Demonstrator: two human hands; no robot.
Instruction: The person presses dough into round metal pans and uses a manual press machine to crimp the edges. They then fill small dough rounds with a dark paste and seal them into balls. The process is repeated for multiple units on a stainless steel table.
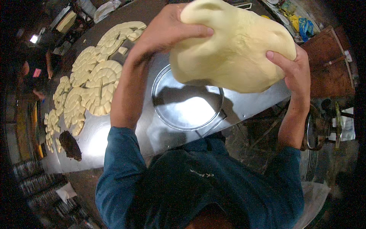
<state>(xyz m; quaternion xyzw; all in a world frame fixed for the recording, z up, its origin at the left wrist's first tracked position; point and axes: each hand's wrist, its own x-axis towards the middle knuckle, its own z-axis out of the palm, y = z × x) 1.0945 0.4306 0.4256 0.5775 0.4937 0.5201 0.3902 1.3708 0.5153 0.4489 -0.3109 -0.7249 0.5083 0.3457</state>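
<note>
Dough sheet [232, 49] raised in both our hands, over the tabletop [95, 143].
Our left hand [166, 30] has its grip closed on the upper left edge, thumb across the face; our right hand [297, 70] grips the right edge likewise, its other fingers hidden behind. Below, we see a round metal pan [190, 110], its far rim partly covered; leftward lie cut dough rounds [103, 72], then a dark brown lump [70, 145].

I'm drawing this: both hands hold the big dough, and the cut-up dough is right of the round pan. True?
Not quite: the head view shows the cut-up dough left of the round pan. The left hand and right hand hold the big dough.
</note>
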